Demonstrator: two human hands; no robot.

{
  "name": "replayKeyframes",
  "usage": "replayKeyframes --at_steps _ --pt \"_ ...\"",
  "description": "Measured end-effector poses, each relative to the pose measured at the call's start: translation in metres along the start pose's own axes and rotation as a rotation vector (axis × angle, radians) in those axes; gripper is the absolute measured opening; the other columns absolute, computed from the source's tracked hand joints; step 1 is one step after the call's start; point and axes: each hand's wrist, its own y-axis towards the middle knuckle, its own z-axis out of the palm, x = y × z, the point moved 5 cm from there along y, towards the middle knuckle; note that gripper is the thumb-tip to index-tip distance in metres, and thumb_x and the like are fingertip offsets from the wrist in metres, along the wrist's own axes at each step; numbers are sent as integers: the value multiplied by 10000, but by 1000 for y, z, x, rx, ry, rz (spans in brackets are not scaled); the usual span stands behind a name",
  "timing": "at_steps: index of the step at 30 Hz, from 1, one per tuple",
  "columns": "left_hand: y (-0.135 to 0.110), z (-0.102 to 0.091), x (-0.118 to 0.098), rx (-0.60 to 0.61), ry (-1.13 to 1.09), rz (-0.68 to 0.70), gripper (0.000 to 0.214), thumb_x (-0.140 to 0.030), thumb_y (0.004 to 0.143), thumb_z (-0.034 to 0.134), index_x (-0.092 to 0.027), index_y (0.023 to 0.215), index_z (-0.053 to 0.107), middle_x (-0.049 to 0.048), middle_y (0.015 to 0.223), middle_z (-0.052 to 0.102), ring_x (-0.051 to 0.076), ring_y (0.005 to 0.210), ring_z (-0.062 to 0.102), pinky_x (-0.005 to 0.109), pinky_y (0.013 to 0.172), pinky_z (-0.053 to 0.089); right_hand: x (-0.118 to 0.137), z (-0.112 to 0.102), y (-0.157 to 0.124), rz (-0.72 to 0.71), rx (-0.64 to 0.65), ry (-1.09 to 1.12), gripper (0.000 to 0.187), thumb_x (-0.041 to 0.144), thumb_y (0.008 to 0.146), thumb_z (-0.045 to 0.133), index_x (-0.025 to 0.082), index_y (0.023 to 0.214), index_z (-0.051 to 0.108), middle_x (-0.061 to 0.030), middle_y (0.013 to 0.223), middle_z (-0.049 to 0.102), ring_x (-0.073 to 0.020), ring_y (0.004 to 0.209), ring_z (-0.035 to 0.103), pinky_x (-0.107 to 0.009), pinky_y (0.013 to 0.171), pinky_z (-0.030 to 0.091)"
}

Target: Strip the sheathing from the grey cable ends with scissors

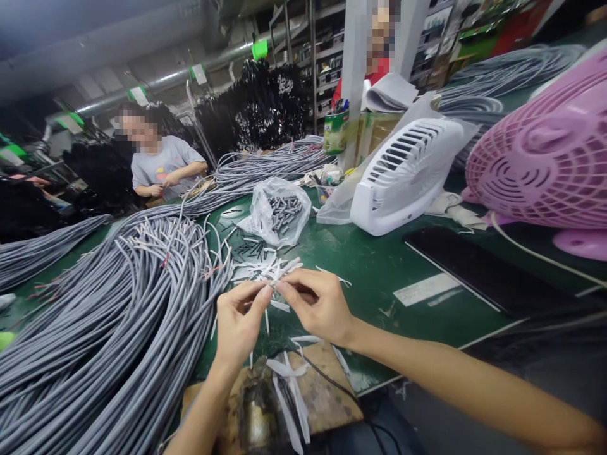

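My left hand (241, 313) and my right hand (318, 303) meet above the green table, thumbs and forefingers pinched close together. Whatever sits between the fingertips is too small to make out. Just behind them lies a loose pile of white strips (258, 270). To the left spreads a big bundle of grey cables (142, 303), their stripped ends showing white and some reddish wires. Past the strips, short black tubes (249, 248) are scattered near a clear plastic bag (301, 212) full of short dark grey pieces.
A soldering-type metal device (258, 417) sits on a stained board (327, 392) below my hands. At right are a white fan (403, 170), a pink fan (540, 145) and a black flat slab (478, 272). One co-worker in a grey shirt (165, 165) sits across.
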Motion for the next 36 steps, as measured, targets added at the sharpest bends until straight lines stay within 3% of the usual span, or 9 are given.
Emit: replayKeyframes --at_steps 3,6,8,13,16,23,27,32,36 --pt "2 1 5 -37 -24 -71 264 -365 628 692 -104 662 715 -3 517 542 77 467 417 192 430 332 11 1 -8 -218 -45 -20 143 117 821 498 153 706 573 -2 564 589 -82 481 501 -196 467 388" --pt "8 -6 14 -166 -90 -146 338 -418 598 704 -85 662 700 -54 432 408 38 398 285 178 373 218 29 7 -24 -594 -60 55 180 159 851 458 162 705 561 18 510 547 -83 434 469 -216 446 367" --pt "11 -9 20 -201 -172 -187 384 -441 577 717 -76 694 698 -67 435 376 22 388 244 171 363 170 33 10 -28 -688 -39 89 203 177 865 438 163 701 557 27 489 522 -83 412 441 -224 431 349" --pt "8 -6 19 -106 -297 -194 374 -408 577 742 -80 753 701 -47 514 434 14 423 276 152 389 207 0 7 -4 -60 -7 -85 172 146 843 485 154 691 564 4 571 558 -88 505 485 -202 504 392" --pt "2 -5 14 -98 -264 -166 326 -396 595 735 -95 712 697 -49 496 433 20 425 283 151 393 235 -10 4 3 77 27 -82 184 171 838 503 147 671 578 23 540 531 -71 459 435 -187 469 364" --pt "2 -3 11 -30 -58 -37 261 -364 668 677 -127 760 733 4 563 565 89 511 453 186 457 362 -6 5 3 67 21 10 180 156 827 511 134 666 586 26 533 535 -51 422 402 -163 414 332" --pt "2 -3 9 -68 -35 -21 250 -340 617 707 -125 740 742 47 625 643 150 604 549 235 548 444 2 1 -1 -106 -31 -45 159 136 831 502 144 693 581 2 572 586 -71 469 478 -174 470 390" --pt "-2 0 10 -122 -123 -104 278 -356 582 724 -112 713 728 31 588 627 112 519 500 210 472 389 9 1 -8 -357 -62 -174 124 120 830 496 141 749 587 -30 578 612 -104 504 533 -209 514 429" --pt "0 1 13 -55 -249 -221 298 -373 549 741 -93 633 686 -35 455 472 28 394 301 169 378 218 9 5 -5 -284 -37 -109 121 103 815 509 137 718 573 -21 577 595 -90 493 517 -193 490 413"
